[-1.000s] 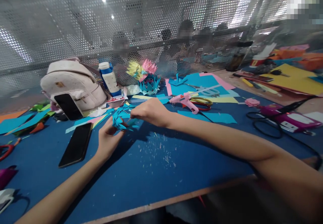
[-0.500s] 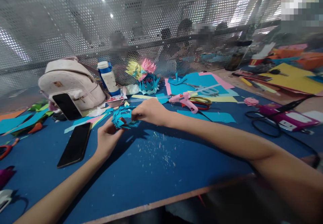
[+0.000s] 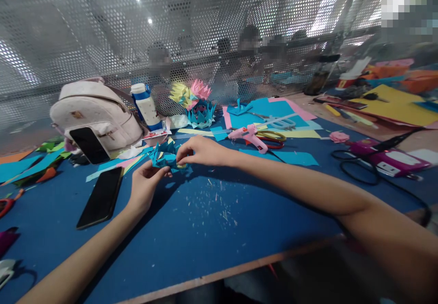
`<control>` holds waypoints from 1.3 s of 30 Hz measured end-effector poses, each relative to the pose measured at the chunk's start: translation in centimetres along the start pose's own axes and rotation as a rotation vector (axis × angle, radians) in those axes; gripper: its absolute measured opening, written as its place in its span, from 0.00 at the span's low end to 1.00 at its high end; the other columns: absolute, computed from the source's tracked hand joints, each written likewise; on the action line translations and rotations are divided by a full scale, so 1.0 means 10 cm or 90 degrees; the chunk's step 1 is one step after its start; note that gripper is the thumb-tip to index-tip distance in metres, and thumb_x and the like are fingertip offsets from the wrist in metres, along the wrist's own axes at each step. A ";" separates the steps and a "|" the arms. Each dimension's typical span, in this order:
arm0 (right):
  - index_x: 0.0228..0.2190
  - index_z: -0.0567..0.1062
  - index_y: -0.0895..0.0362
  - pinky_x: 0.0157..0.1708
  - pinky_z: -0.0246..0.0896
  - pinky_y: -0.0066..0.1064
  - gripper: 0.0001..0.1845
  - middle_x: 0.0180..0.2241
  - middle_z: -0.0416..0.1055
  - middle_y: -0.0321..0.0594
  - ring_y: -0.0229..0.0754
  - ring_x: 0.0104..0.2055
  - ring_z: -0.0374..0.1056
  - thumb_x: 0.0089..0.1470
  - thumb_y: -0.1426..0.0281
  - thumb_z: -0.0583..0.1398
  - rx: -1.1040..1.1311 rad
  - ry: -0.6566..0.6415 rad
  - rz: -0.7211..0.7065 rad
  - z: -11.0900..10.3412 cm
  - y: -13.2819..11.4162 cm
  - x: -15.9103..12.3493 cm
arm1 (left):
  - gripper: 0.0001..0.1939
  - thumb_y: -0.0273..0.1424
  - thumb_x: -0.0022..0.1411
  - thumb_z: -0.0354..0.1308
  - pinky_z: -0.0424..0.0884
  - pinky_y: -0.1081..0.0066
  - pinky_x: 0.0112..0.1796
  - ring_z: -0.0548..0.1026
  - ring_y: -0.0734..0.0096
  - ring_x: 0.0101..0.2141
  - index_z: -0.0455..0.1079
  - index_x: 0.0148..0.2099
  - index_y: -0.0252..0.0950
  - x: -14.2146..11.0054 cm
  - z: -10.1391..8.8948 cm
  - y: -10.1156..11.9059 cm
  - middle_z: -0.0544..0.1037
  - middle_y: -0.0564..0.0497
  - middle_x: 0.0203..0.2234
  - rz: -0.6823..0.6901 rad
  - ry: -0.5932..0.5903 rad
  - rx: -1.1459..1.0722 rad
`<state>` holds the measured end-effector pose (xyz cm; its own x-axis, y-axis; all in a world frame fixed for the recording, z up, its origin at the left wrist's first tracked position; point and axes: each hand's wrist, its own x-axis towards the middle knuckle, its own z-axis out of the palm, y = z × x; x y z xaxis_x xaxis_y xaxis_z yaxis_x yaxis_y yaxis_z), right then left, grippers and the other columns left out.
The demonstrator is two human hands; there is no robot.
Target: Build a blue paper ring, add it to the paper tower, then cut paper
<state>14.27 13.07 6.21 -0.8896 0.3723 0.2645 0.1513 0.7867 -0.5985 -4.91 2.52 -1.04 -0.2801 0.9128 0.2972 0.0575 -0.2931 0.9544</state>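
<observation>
A blue folded-paper flower [image 3: 164,156] with pointed petals is held just over the blue table top. My left hand [image 3: 146,180] grips its near left side between thumb and fingers. Pinching the flower's right side is my right hand [image 3: 201,150], its fingertips partly hidden by the paper. Behind my hands stand finished paper flowers: a blue one [image 3: 201,113], with a yellow one [image 3: 180,92] and a pink one [image 3: 200,89] above it. A pink glue gun [image 3: 249,137] lies right of my right hand, beside yellow-handled scissors [image 3: 272,136].
A black phone [image 3: 101,198] lies left of my left hand; another phone [image 3: 89,145] leans on a pale backpack [image 3: 97,105]. A bottle [image 3: 145,107] stands behind. Paper sheets [image 3: 270,107], a purple power strip [image 3: 386,158] and its cable spread rightward. A perforated metal screen [image 3: 205,30] closes the back.
The blue paper flower has turned a little in my hands. My left thumb and fingers have shifted along its near side, and my right fingers are lower against it.
</observation>
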 end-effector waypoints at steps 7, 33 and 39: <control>0.36 0.81 0.60 0.39 0.65 0.27 0.10 0.33 0.79 0.40 0.37 0.36 0.73 0.54 0.68 0.63 0.140 -0.045 0.023 0.01 0.05 0.01 | 0.11 0.35 0.50 0.72 0.73 0.74 0.29 0.76 0.71 0.24 0.77 0.32 0.34 0.01 0.00 0.00 0.79 0.52 0.22 -0.030 0.008 -0.014; 0.35 0.82 0.62 0.41 0.66 0.29 0.11 0.35 0.80 0.42 0.38 0.37 0.73 0.55 0.68 0.62 0.149 -0.076 -0.011 0.01 0.11 0.03 | 0.13 0.33 0.47 0.74 0.74 0.75 0.29 0.75 0.74 0.24 0.77 0.34 0.34 0.01 0.02 0.00 0.78 0.53 0.23 -0.088 0.019 -0.097; 0.37 0.82 0.64 0.41 0.66 0.29 0.13 0.35 0.79 0.45 0.38 0.37 0.72 0.55 0.68 0.62 0.160 -0.078 -0.020 0.01 0.10 0.02 | 0.14 0.33 0.46 0.74 0.73 0.76 0.29 0.75 0.75 0.24 0.77 0.35 0.33 0.01 0.03 0.01 0.78 0.53 0.24 -0.085 0.020 -0.099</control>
<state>14.20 13.91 5.58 -0.9399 0.2757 0.2016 0.0251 0.6444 -0.7643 -4.66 2.66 -0.88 -0.3049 0.9380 0.1651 -0.1306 -0.2129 0.9683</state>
